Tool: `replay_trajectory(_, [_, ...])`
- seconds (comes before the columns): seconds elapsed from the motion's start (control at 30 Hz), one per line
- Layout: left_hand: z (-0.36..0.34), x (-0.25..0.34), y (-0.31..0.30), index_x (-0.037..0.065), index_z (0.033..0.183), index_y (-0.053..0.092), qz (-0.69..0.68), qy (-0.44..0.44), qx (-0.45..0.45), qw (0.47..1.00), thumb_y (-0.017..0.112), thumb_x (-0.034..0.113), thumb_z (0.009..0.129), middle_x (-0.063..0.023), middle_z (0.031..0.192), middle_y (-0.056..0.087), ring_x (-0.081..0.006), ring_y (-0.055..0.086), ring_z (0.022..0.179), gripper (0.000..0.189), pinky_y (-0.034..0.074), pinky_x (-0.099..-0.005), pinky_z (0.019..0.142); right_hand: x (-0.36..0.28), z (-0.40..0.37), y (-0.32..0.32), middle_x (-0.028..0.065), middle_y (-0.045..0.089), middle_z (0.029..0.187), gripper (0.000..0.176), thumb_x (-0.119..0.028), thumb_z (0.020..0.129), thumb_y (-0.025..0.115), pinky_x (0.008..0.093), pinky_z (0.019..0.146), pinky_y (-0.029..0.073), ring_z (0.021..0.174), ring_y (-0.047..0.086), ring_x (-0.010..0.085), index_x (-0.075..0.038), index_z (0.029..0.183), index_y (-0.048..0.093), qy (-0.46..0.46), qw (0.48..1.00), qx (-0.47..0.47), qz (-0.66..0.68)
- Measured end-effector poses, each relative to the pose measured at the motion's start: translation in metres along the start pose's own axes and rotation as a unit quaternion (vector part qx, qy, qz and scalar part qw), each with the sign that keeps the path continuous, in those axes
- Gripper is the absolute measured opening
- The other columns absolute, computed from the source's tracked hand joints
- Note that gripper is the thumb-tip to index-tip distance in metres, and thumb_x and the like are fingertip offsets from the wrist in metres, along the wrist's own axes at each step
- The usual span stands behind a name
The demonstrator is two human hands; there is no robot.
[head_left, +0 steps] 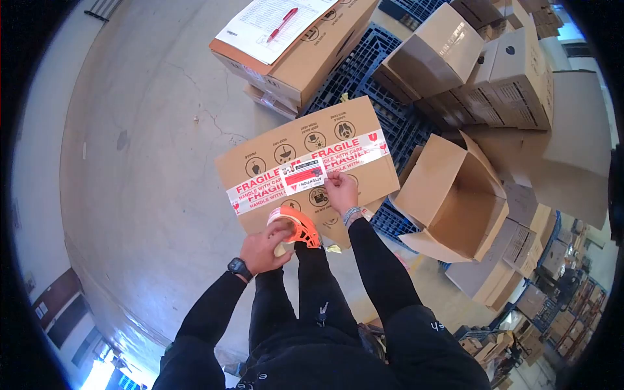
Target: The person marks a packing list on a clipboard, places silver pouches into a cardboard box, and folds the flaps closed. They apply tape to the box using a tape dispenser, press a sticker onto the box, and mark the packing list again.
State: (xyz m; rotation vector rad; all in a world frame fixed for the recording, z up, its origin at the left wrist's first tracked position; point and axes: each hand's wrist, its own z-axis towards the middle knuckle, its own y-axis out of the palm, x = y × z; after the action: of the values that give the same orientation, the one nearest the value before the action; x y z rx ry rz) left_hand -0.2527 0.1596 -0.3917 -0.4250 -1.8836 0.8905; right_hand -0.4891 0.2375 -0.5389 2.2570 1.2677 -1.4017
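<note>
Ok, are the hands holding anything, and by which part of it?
The left hand holds the orange tape dispenser by its roll end. The right hand is at the white label; any grip there is unclear.

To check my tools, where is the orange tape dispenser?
The left hand holds the tape dispenser, just below the head view's centre, by the near edge of the taped box.

Bright — lower-left glare, dark fisheye edges

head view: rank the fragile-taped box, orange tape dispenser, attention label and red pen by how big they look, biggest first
1. Fragile-taped box
2. Orange tape dispenser and attention label, unranked: they look close in size, and the left hand partly covers the dispenser
3. Red pen
</note>
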Motion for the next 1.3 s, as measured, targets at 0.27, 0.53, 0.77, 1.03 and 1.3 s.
replay_trajectory(0.27, [0.092, -0.043, -0.011, 0.017, 0.116, 0.066, 0.017, -0.021, 0.108, 0.994, 0.062, 0.035, 0.089, -0.0035, 0.122, 0.065, -0.0244, 0.069, 0.085, 0.033, 0.056, -0.0374, 0.069, -0.035, -0.009, 0.001, 0.0097, 0.071, 0.075, 0.02, -0.015, 0.084, 0.068, 0.0308, 0.066, 0.053, 0.067, 0.068, 0.0173, 0.002, 0.095, 0.068, -0.035, 0.991, 0.039, -0.123])
replay_trajectory(0.53, [0.124, -0.082, 0.001, 0.022, 0.112, 0.07, 0.123, 0.016, -0.051, 0.991, 0.059, 0.032, 0.09, 0.0025, 0.128, 0.063, -0.0228, 0.069, 0.085, 0.026, 0.056, -0.0363, 0.071, -0.058, -0.008, -0.005, 0.0121, 0.07, 0.077, 0.025, -0.022, 0.082, 0.07, 0.0395, 0.069, 0.054, 0.073, 0.068, 0.0285, -0.003, 0.098, 0.067, -0.043, 0.973, 0.013, -0.228])
replay_trajectory(0.77, [0.121, -0.079, -0.003, 0.023, 0.131, 0.059, 0.144, -0.02, -0.022, 0.989, 0.063, 0.037, 0.089, 0.0037, 0.134, 0.059, -0.0223, 0.069, 0.087, 0.044, 0.056, -0.0346, 0.072, -0.033, -0.012, -0.013, 0.0114, 0.055, 0.134, 0.045, -0.034, 0.089, 0.063, 0.0478, 0.102, 0.04, 0.126, 0.05, 0.0298, -0.01, 0.127, 0.056, -0.248, 0.882, 0.085, -0.391])
replay_trajectory(1.03, [0.121, -0.081, 0.006, 0.021, 0.138, 0.053, 0.105, -0.03, -0.028, 0.994, 0.06, 0.037, 0.092, 0.0022, 0.146, 0.047, -0.0265, 0.068, 0.097, 0.05, 0.056, -0.0367, 0.079, -0.019, -0.004, -0.034, 0.0001, 0.022, 0.16, 0.065, -0.049, 0.094, 0.048, 0.0663, 0.113, 0.01, 0.148, 0.012, 0.035, -0.018, 0.149, 0.034, -0.308, 0.807, -0.041, -0.502])
replay_trajectory(1.3, [0.135, -0.091, -0.028, 0.009, 0.129, 0.055, -0.099, -0.119, 0.027, 0.988, 0.052, 0.036, 0.098, -0.0089, 0.114, 0.063, -0.0264, 0.065, 0.089, 0.042, 0.053, -0.0372, 0.076, -0.034, -0.094, -0.064, 0.0251, 0.026, 0.153, 0.071, -0.038, 0.088, 0.062, 0.0541, 0.116, 0.018, 0.143, 0.022, 0.0416, -0.003, 0.144, 0.037, -0.141, 0.966, 0.2, -0.085])
